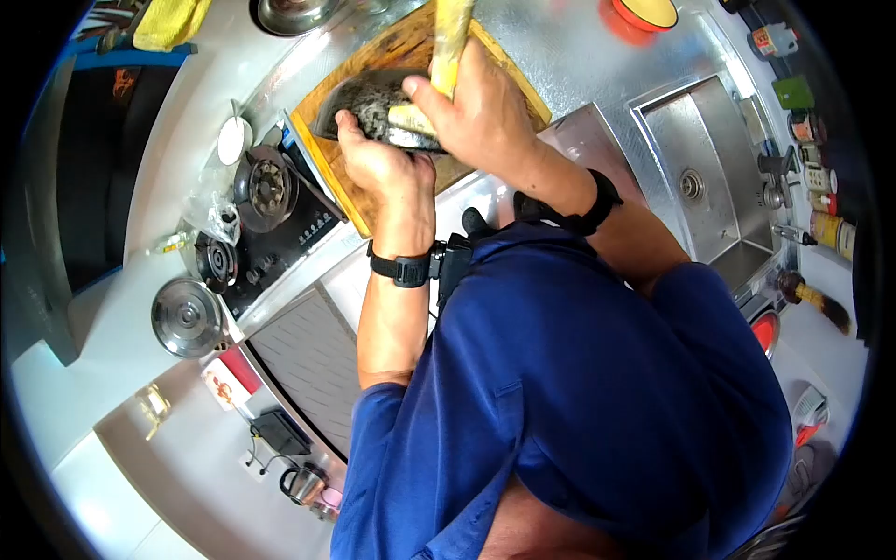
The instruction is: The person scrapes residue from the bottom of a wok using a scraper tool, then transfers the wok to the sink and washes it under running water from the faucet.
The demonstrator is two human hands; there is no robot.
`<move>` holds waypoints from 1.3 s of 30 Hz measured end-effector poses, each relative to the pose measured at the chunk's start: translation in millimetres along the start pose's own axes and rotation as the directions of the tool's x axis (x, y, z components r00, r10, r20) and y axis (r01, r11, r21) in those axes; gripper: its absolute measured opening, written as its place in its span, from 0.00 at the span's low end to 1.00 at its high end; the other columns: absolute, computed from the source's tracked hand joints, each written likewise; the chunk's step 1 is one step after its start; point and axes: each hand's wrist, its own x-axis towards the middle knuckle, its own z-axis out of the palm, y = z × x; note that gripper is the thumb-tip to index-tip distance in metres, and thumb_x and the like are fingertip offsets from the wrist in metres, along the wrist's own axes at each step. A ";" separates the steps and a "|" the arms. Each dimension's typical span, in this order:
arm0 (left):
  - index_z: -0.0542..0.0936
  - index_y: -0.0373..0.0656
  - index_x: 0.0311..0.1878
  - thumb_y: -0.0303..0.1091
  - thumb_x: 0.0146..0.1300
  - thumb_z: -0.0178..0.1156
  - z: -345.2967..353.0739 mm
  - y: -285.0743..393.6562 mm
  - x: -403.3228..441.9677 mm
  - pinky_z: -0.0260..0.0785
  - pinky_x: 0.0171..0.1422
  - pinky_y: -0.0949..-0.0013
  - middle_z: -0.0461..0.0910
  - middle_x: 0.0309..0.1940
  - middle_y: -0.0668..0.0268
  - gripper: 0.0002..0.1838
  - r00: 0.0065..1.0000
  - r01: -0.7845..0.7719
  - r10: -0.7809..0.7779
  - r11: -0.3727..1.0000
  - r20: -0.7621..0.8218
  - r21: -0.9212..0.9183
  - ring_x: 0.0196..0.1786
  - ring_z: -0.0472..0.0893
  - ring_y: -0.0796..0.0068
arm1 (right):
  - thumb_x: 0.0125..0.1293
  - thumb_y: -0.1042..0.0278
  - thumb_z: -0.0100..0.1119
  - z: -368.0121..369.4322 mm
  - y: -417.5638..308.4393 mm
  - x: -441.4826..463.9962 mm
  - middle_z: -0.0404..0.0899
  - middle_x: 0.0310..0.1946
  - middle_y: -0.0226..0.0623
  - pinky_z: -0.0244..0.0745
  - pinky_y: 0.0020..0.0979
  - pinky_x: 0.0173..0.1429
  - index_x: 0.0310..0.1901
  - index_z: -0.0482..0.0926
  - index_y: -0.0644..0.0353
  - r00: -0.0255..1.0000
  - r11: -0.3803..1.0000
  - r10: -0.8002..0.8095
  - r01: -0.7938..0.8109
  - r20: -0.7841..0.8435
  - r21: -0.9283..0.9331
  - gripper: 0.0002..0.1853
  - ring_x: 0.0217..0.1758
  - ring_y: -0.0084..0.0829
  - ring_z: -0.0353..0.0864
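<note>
A dark, rounded piece (366, 101) with a mottled grey surface lies over the wooden board (322, 173); whether it is a vessel or a blade, I cannot tell. My left hand (385, 170) grips its near edge, thumb on top, other fingers mostly hidden beneath. A yellow handle (451, 42) rises beside it, with my right hand (481, 117) closed round its lower part. Under the right hand, a yellow block with a pale metallic edge (411, 121) touches the mottled surface. How the block joins the handle is hidden.
On the left are a gas stove (266, 187), a white spoon (234, 140) and a steel lid (188, 317). A steel sink (695, 182) is at right, with bottles beyond it. A yellow cloth (171, 23), metal bowl (291, 13) and red-rimmed bowl (646, 11) stand farther off.
</note>
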 end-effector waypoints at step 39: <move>0.75 0.37 0.54 0.50 0.75 0.45 -12.6 -0.5 19.3 0.79 0.55 0.55 0.82 0.49 0.59 0.24 0.992 0.094 -0.084 0.989 0.091 -0.115 0.48 0.84 0.59 | 0.65 0.58 0.66 17.1 -24.8 -7.9 0.80 0.28 0.56 0.75 0.48 0.36 0.45 0.68 0.67 0.989 0.986 0.124 -0.132 -0.082 -0.102 0.22 0.32 0.57 0.82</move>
